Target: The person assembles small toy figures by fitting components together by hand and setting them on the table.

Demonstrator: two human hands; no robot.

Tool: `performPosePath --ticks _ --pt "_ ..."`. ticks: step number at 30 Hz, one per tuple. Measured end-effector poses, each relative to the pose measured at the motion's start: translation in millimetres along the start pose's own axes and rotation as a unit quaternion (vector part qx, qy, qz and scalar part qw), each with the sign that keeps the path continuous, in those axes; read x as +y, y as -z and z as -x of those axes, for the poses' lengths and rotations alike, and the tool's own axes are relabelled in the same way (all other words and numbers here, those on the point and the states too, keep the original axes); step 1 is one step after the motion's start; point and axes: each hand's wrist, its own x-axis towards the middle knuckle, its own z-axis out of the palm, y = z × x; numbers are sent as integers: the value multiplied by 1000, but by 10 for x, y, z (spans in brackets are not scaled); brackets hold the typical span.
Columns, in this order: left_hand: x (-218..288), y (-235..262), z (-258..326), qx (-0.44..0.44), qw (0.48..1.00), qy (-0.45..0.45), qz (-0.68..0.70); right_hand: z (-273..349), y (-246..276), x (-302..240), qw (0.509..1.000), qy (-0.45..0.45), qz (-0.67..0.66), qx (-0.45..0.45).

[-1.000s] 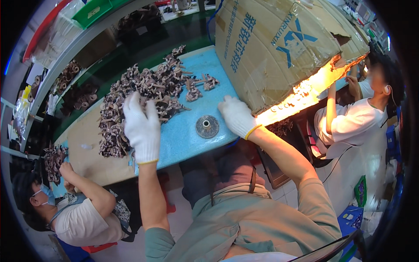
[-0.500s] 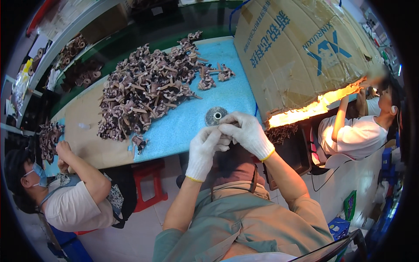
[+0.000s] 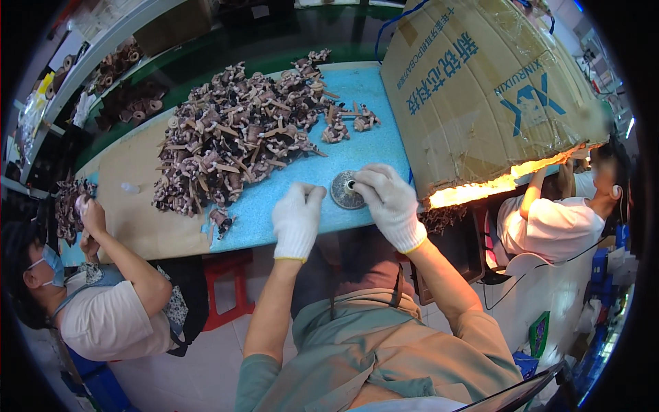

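A round grey speckled disc [image 3: 345, 198] with a light ring around a dark centre hole lies on the blue tabletop [image 3: 274, 214], near its front edge. My right hand [image 3: 391, 206], in a white knitted glove, has its fingertips pinched at the disc's centre and covers its right part. Whether a small piece is between those fingers, I cannot make out. To the left of the disc, apart from it, is my left hand [image 3: 296, 218], also gloved. Its fingers are curled, with thumb and forefinger close together; anything in them is too small or hidden to name.
A big pile of small brown and pink figurines [image 3: 233, 137] covers the table's left half. A large cardboard box [image 3: 473, 103] stands on the right, with bright orange light along its lower edge. Co-workers sit at left [image 3: 113, 295] and right [image 3: 549, 223]. A red stool [image 3: 226, 292] stands below the table.
My hands, close together in front of the disc before, have parted. The left moved left and up; the right moved up to the disc's centre. The view has shifted slightly.
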Motion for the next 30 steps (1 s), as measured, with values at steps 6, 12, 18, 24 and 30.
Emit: performPosePath --ticks 6,12,18,24,30 --pt "-30 -9 -9 164 953 -190 -168 40 -75 190 983 115 106 -95" --pt "440 -150 210 -126 965 1 230 165 56 214 977 129 147 -83" --pt "480 -341 101 -93 974 15 204 981 640 133 997 7 60 -53" --pt "491 -405 -23 -119 973 14 197 2410 1322 1435 889 -377 243 -90" --pt "409 -392 -35 -124 974 21 189 1463 1064 2018 919 -194 330 -93"
